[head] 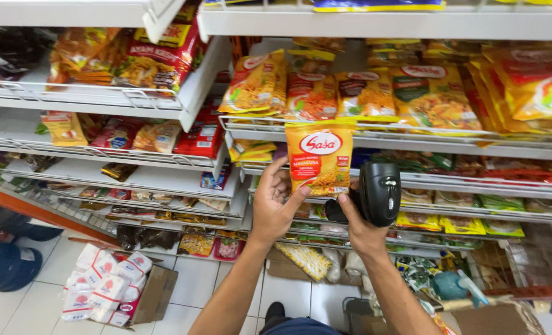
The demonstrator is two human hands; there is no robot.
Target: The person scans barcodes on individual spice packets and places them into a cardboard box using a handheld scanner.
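Note:
My left hand (274,201) holds up a yellow and orange flour-mix packet (319,158) by its lower left edge, in front of the white store shelves. My right hand (357,226) grips a black handheld barcode scanner (378,192) just to the right of the packet, its head level with the packet's lower half. More yellow and orange seasoning packets (313,90) stand in a row on the wire-fronted shelf directly above the held one.
White shelves (387,139) filled with snack and seasoning packets run left to right. An open cardboard box (155,291) with white and red packets sits on the tiled floor at lower left. Bags and a bottle lie on the floor at lower right.

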